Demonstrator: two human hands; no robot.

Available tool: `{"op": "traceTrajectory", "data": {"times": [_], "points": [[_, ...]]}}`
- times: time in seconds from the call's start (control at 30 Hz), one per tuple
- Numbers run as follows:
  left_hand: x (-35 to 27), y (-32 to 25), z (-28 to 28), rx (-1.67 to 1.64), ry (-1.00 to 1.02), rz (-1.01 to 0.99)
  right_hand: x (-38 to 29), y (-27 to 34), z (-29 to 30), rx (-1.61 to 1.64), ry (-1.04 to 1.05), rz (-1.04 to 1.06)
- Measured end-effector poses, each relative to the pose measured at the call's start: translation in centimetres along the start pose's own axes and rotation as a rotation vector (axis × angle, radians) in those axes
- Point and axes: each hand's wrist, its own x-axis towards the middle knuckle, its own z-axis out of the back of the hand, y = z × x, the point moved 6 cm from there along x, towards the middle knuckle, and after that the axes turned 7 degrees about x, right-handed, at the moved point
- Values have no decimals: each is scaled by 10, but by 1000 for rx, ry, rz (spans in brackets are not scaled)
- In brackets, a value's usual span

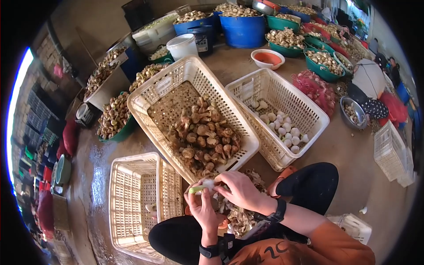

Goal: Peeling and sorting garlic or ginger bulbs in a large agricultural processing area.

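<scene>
A peeled white garlic bulb (pixel 208 183) with a short green stem (pixel 196 189) is between my two hands. My left hand (pixel 205 212) grips it, the thumb lying by the stem. Thumb and fingers of my right hand (pixel 243 192) pinch the bulb's other side, partly hiding it. Just beyond, a tilted plastic crate (pixel 142 99) holds brown, unpeeled garlic bulbs (pixel 205 132). Clean white bulbs (pixel 288 129) lie in a second crate (pixel 298 86) to the right. Loose dry garlic skins (pixel 240 215) are heaped below my hands, between my legs.
At my left stands another crate (pixel 132 185) with a few garlic pieces. Green basins (pixel 286 49) and a blue tub (pixel 243 31) full of garlic line the back. A red mesh sack (pixel 314 91) and a metal bowl (pixel 353 112) are on the right, near another person (pixel 369 79).
</scene>
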Motion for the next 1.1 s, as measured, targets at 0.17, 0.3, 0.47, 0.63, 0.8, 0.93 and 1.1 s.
{"op": "traceTrajectory", "data": {"times": [0.17, 0.3, 0.47, 0.63, 0.8, 0.93, 1.1], "points": [[0, -28, -2, 222, 55, -209, 2, 2, 2, 137, -8, -48], [-3, -24, 7, -234, 241, 58, 3, -28, 6, 675, 30, -386], [-1, -16, 10, -555, 227, 310, 0, -20, -13, 1136, 129, -409], [0, -18, 9, -333, 128, 166, -4, -3, 2, -268, 94, 186], [-4, -18, 6, -209, 192, 141, 6, 13, -18, 327, 182, -79], [0, -21, 10, -208, 252, 84, 4, -16, -32, 1009, 226, -458], [-1, -18, 22, 89, 284, -46, 2, -6, -39, 834, 263, -360]]}}
